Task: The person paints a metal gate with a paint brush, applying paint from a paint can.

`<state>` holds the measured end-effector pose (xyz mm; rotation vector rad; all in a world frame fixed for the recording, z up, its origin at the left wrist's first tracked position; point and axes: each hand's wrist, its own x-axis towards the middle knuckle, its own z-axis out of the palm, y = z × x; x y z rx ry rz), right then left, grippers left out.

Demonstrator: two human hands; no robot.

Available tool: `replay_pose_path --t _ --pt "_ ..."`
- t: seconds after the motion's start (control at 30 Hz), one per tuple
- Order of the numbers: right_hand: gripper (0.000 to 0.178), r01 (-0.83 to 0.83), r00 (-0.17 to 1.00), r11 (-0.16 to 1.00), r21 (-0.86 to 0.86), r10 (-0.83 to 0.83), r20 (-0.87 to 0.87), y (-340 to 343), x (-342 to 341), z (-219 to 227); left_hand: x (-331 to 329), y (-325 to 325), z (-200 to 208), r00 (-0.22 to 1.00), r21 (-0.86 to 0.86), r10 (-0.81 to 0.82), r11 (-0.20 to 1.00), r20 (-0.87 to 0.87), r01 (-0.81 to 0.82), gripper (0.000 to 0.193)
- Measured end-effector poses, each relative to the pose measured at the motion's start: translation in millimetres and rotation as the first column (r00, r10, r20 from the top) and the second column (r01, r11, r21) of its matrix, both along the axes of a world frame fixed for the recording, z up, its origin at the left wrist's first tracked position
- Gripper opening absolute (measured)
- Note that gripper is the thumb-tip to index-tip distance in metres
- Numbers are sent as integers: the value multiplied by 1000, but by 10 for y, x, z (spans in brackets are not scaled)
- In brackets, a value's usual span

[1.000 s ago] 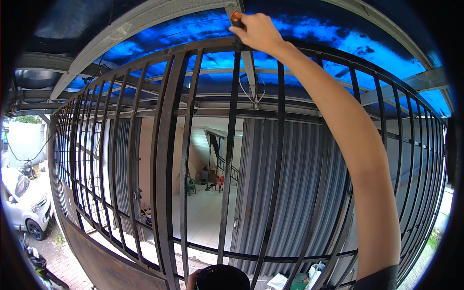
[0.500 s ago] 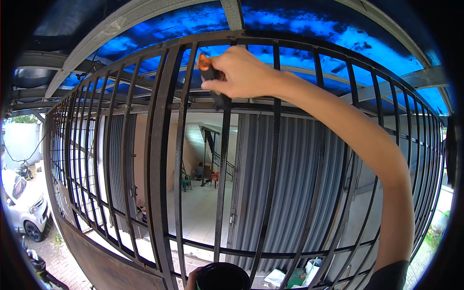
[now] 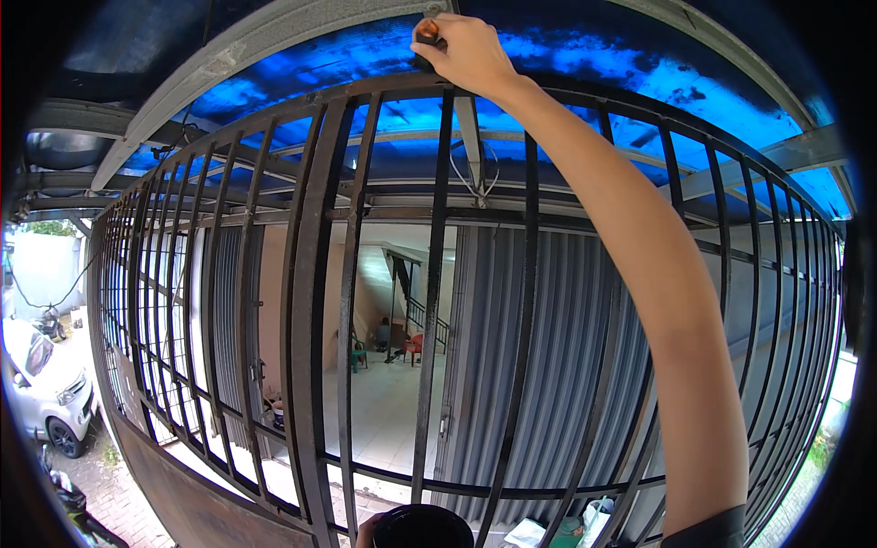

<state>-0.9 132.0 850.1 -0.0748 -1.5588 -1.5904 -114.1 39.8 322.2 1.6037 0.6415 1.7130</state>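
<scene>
My right hand (image 3: 470,57) is raised high and closed round a paintbrush (image 3: 427,35) with an orange-brown handle end. The brush is at the top rail (image 3: 388,85) of a dark metal bar gate; its bristles are mostly hidden, so I cannot tell whether they touch the rail. At the lower edge my left hand (image 3: 367,532) grips the side of a round can (image 3: 423,530) with a black inside, of which only the upper part shows. Just beyond the can stand the upright bars (image 3: 427,338), dark and patchy in places.
Behind the bars are a grey folding metal door (image 3: 539,365) and a tiled room with a red chair (image 3: 414,344) and a green chair (image 3: 357,354). Overhead run beams (image 3: 247,46) under blue roofing. A white car (image 3: 46,384) stands outside at the left.
My right hand has moved up with the paintbrush, from among the bars to the top rail. The left hand still holds the can at the lower edge.
</scene>
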Motion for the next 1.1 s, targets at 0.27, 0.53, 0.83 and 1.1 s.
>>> replay_pose_path --t 0.27,0.53,0.83,1.1 --pt "25 -62 955 989 -134 20 -297 18 243 20 90 41 -57 994 52 -72 996 80 68 97" --pt "24 -201 928 968 -150 139 -345 29 310 15 136 59 -76 1000 128 -14 992 11 13 93" --pt "20 -87 932 993 -77 54 -359 -58 452 21 201 35 -103 1000 114 -9 993 -14 11 96" --pt "25 305 885 952 -2 -284 -368 -377 296 -49 152 41 -167 999 99 8 995 -39 -4 97"
